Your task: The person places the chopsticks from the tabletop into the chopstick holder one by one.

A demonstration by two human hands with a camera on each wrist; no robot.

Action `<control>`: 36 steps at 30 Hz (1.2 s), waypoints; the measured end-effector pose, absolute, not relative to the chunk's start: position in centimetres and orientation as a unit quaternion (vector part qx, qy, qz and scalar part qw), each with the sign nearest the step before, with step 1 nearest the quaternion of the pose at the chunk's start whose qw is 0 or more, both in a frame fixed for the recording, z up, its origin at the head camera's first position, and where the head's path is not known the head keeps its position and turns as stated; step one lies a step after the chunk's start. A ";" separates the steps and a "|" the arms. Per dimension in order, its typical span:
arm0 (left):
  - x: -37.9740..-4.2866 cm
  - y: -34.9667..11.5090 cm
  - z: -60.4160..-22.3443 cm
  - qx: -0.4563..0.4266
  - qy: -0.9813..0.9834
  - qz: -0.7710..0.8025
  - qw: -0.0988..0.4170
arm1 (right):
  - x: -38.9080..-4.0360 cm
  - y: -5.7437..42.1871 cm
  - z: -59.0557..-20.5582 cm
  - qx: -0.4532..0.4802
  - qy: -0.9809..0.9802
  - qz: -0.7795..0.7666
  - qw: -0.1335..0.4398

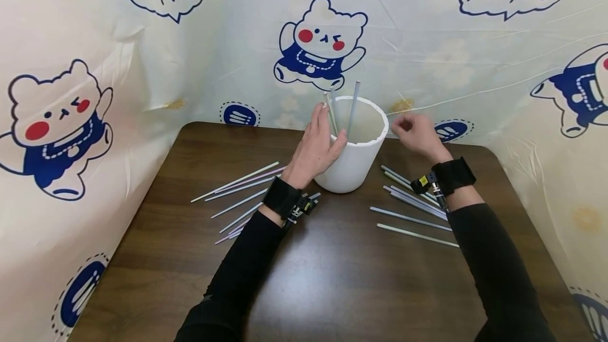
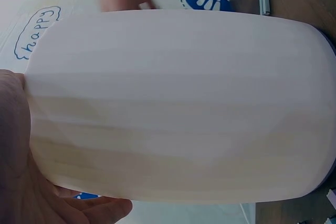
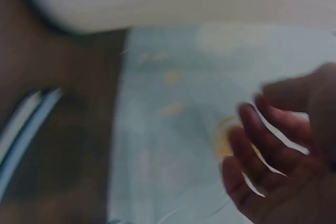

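Note:
A white round bucket (image 1: pixel 353 165) stands toward the back of the table. Several pastel straws (image 1: pixel 353 110) lean upright inside it. My left hand (image 1: pixel 315 146) holds the bucket at its left, with the thumb near the front rim and the fingers along the side. In the left wrist view the bucket's white wall (image 2: pixel 178 108) fills most of the picture. Just right of the rim, my right hand (image 1: pixel 418 133) hangs in the air. Its fingers (image 3: pixel 252 156) are loosely curled with nothing between them, apart from the bucket.
Pastel straws (image 1: pixel 242 181) lie fanned out on the brown table (image 1: pixel 332 278) left of the bucket, partly behind the left wrist. More straws (image 1: pixel 410 218) lie to the right, below the right forearm. A printed cloth (image 1: pixel 228 57) hangs around the table's back and sides.

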State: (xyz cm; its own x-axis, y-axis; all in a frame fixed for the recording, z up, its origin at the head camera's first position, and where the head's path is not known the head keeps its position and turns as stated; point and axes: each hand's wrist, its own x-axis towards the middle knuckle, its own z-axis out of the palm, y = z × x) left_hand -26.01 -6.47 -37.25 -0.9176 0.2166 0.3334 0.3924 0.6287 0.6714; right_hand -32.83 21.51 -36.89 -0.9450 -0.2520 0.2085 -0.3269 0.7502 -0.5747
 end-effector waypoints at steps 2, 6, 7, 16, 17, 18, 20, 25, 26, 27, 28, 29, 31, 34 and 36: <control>-26.0 -6.5 -37.2 -0.167 -0.896 -0.397 0.106 | -32.6 22.3 -38.4 0.177 -0.945 0.274 -0.011; -26.0 -6.4 -37.3 -0.164 -0.896 -0.400 0.102 | -32.2 23.2 -41.0 0.190 -0.950 0.215 -0.124; -26.0 -6.4 -37.3 -0.164 -0.896 -0.400 0.101 | -32.2 23.4 -41.5 0.187 -0.951 0.205 -0.139; -26.0 -6.6 -37.4 -0.171 -0.891 -0.407 0.112 | -31.9 24.0 -43.8 0.152 -0.959 0.173 -0.168; -26.0 -6.6 -37.4 -0.171 -0.890 -0.408 0.111 | -31.8 24.0 -43.8 0.152 -0.959 0.172 -0.167; -26.0 -6.6 -37.4 -0.170 -0.890 -0.409 0.110 | -31.9 24.0 -43.9 0.150 -0.960 0.171 -0.166; -26.0 -6.6 -37.3 -0.169 -0.890 -0.410 0.107 | -31.9 24.0 -44.0 0.148 -0.960 0.171 -0.166; -25.9 -6.5 -37.2 -0.163 -0.893 -0.409 0.098 | -32.0 24.0 -44.5 0.153 -0.957 0.183 -0.165; -26.0 -6.6 -37.2 -0.162 -0.893 -0.409 0.097 | -32.0 24.0 -44.6 0.155 -0.956 0.186 -0.164; -26.0 -6.6 -37.2 -0.163 -0.893 -0.408 0.098 | -32.0 24.0 -44.7 0.158 -0.955 0.189 -0.163; -26.0 -6.5 -37.2 -0.163 -0.893 -0.407 0.098 | -32.0 23.9 -44.9 0.156 -0.955 0.193 -0.164; -26.0 -6.5 -37.2 -0.163 -0.893 -0.408 0.101 | -32.1 23.9 -45.1 0.155 -0.954 0.195 -0.165; -26.0 -6.5 -37.2 -0.164 -0.892 -0.408 0.103 | -32.1 23.8 -45.5 0.158 -0.953 0.199 -0.163; -26.1 -6.5 -37.3 -0.165 -0.892 -0.408 0.106 | -32.2 23.8 -45.8 0.160 -0.953 0.203 -0.156; -26.1 -6.5 -37.3 -0.165 -0.891 -0.408 0.106 | -32.1 23.8 -45.9 0.163 -0.953 0.209 -0.147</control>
